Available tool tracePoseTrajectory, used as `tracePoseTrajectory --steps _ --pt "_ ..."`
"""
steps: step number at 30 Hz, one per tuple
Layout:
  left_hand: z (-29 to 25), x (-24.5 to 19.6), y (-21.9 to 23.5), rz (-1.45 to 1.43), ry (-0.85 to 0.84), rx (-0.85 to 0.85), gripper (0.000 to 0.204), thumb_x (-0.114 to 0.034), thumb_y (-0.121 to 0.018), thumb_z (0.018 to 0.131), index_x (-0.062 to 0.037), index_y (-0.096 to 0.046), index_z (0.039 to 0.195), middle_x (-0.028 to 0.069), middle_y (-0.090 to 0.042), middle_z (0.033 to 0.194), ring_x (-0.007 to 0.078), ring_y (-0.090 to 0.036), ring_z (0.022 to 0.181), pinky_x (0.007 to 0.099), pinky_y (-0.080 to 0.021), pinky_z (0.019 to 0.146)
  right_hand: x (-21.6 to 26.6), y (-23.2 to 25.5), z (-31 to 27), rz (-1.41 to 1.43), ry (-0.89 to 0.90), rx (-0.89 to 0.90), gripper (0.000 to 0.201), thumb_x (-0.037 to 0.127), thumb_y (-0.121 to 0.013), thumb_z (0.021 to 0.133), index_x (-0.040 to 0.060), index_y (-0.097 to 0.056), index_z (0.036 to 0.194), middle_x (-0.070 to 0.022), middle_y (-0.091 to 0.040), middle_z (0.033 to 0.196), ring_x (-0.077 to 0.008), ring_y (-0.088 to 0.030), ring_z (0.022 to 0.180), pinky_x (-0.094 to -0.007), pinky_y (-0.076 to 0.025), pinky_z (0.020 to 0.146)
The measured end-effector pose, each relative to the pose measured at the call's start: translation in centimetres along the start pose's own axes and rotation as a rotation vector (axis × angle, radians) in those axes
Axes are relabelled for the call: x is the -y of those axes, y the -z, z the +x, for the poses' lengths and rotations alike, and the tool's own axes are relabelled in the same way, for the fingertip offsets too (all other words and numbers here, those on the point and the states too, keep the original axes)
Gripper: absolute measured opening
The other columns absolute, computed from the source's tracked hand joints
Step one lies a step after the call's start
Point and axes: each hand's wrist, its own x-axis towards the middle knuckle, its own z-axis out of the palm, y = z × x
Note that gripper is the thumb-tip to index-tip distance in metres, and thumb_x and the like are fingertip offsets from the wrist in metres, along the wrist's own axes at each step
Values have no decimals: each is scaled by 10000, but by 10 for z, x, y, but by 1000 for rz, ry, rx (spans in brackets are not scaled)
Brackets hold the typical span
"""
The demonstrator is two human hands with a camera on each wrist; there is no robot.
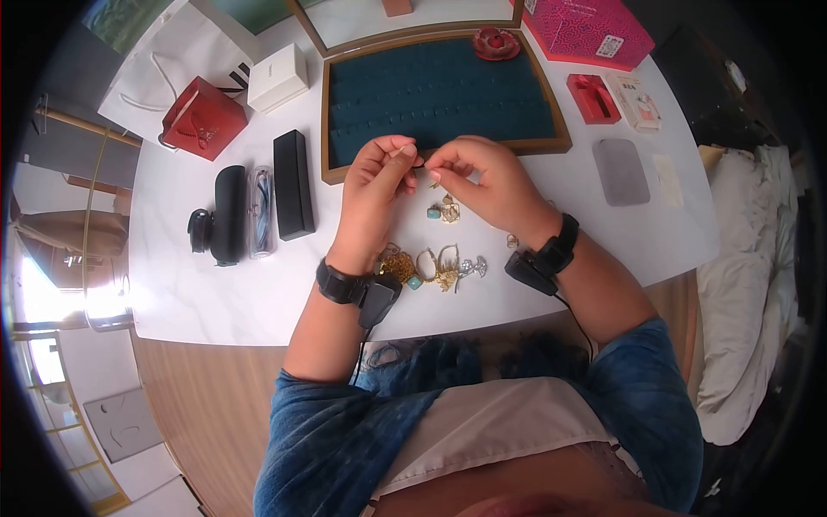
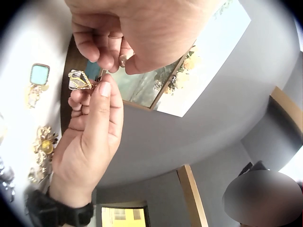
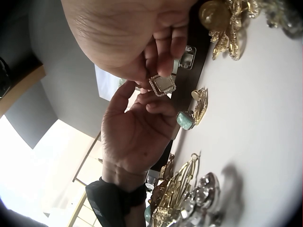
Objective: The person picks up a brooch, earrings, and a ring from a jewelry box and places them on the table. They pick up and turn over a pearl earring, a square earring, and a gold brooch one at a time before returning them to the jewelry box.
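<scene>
Both hands meet above the table at the front edge of a wooden jewellery box (image 1: pixel 556 138) with a dark green slotted lining. My right hand (image 1: pixel 491 177) pinches a square jewelled ornament (image 2: pixel 78 80) edged with small stones, also seen as the square ornament (image 3: pixel 162 85) in the right wrist view. Thumb and fingers of my left hand (image 1: pixel 372 181) come together close beside it, around a small pale piece (image 2: pixel 122 60). Below the hands lie a turquoise ring (image 3: pixel 185 120) and a gold piece (image 1: pixel 450 209). Nearer the body is a cluster of gold jewellery (image 1: pixel 396 265) and a silver piece (image 1: pixel 472 267).
Left on the white table are a black long box (image 1: pixel 293 185), a clear case (image 1: pixel 260 211), a black glasses case (image 1: pixel 228 215), a red bag (image 1: pixel 202 118) and a white box (image 1: pixel 277 77). At right sit a red box (image 1: pixel 593 98) and a grey pouch (image 1: pixel 620 172). The box lid stands raised.
</scene>
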Motion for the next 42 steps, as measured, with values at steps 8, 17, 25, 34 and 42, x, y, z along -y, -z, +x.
tracePoseTrajectory --steps 8,17,25,34,42 --pt "-1 -1 -2 42 -21 -9 174 -206 -651 1065 -95 -660 1198 5 -697 1007 78 -575 813 225 -455 765 0 0 1 -14 1 -12 134 90 -725 980 12 -714 1088 -67 -718 973 -148 -703 899 -294 -551 832" --pt "-1 -1 -3 95 -53 -25 179 -195 -655 1059 -86 -659 1201 4 -691 1016 75 -576 812 219 -450 756 -2 -1 1 -13 3 -32 141 101 -738 974 8 -712 1076 -76 -712 977 -162 -712 899 -303 -564 816" --pt "-1 -2 -4 98 -49 -23 173 -242 -651 1069 -94 -650 1159 4 -683 999 74 -571 801 218 -448 746 -6 2 4 -50 -15 -102 130 108 -729 981 16 -720 1072 -61 -717 985 -140 -691 864 -286 -554 786" --pt "-1 -2 -4 61 -32 -8 161 -246 -576 1111 -91 -613 1135 11 -664 954 82 -568 769 231 -464 727 -5 5 5 56 -44 -247 137 75 -687 1010 24 -710 1135 -55 -735 1045 -119 -692 920 -267 -549 815" --pt "0 0 -1 71 -61 -25 219 -304 -568 1119 -89 -610 1135 19 -662 957 85 -570 769 238 -471 728 -8 6 5 17 -29 -273 144 59 -685 1007 21 -710 1144 -60 -729 1069 -124 -696 957 -270 -552 832"
